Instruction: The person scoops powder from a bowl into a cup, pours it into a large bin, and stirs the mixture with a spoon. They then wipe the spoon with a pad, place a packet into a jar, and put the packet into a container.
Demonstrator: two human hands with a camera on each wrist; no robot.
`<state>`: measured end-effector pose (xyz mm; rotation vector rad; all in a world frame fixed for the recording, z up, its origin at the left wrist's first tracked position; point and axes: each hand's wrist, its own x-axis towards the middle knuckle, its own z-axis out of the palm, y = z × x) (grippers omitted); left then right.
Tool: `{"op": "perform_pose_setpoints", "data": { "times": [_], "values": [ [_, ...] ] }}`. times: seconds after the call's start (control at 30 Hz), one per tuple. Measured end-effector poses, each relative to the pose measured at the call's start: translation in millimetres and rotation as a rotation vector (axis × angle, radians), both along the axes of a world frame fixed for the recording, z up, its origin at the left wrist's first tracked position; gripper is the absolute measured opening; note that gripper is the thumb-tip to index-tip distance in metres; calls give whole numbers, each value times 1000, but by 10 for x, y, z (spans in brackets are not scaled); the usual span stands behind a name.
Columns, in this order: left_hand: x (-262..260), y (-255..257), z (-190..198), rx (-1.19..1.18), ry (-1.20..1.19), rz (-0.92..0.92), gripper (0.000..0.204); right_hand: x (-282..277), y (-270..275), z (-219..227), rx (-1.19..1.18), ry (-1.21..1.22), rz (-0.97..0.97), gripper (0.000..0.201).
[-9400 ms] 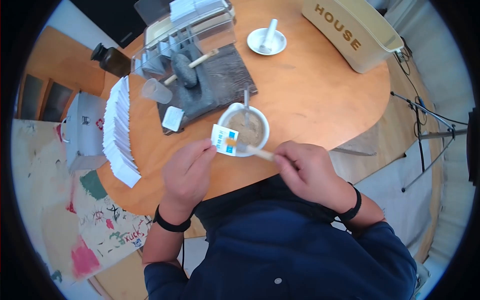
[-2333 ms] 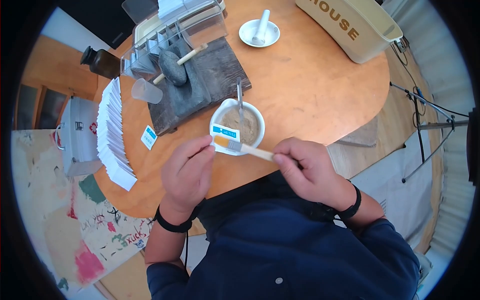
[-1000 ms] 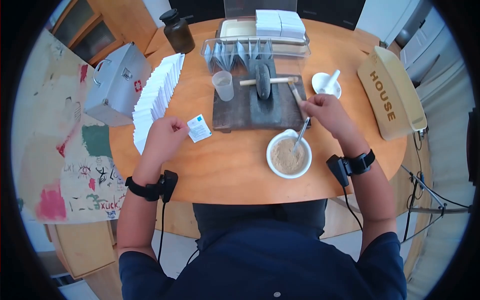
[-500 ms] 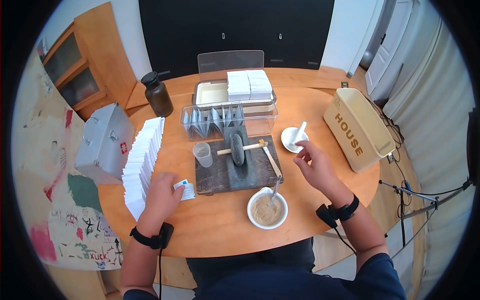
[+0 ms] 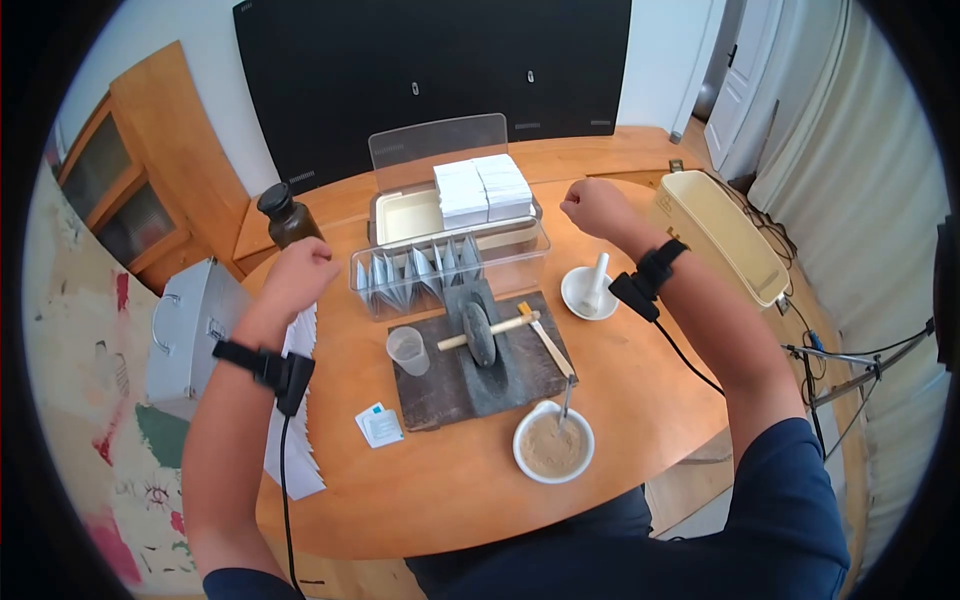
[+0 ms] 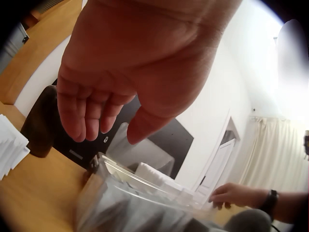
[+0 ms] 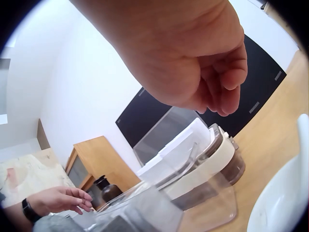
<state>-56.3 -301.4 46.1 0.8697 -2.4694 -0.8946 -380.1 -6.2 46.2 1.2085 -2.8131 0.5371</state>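
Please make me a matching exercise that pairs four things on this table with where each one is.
Things
1. Brush
2. White pestle
3. Metal utensil
4. Dark bottle

Places
A. Resting in the small white dish
B. Just beyond the left hand
C. Lying on the dark board
D. Standing in the bowl of powder

Pairs: 1-C, 2-A, 3-D, 4-B

Two packets (image 5: 382, 428), one brush (image 5: 547, 345), one bottle (image 5: 290, 222).
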Motion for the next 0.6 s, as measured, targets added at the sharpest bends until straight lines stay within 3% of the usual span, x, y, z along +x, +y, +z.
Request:
{"op": "perform_pose_setpoints", "data": {
  "times": [0.07, 0.17, 0.27, 0.4, 0.47, 0.6],
  "values": [
    [-249, -238, 56, -83, -261, -70, 26, -152, -190, -10, -4, -72, 7, 25],
    [-608, -353, 113, 91, -406, -32, 25, -369, -400, -93, 51, -217, -75, 25],
    [-932, -509, 71, 55, -564, -84, 27, -528, -518, -156, 10, -343, -76, 28],
    [-1164, -624, -4, 146, -595, 9, 31, -624, -593, -195, 4, -429, -69, 29],
    [-1234, -634, -40, 322, -481, 44, 35, -637, -623, -202, 15, -492, -64, 28],
    [-1348, -610, -102, 346, -541, 24, 34, -574, -634, -204, 56, -594, -27, 30]
  ]
}}
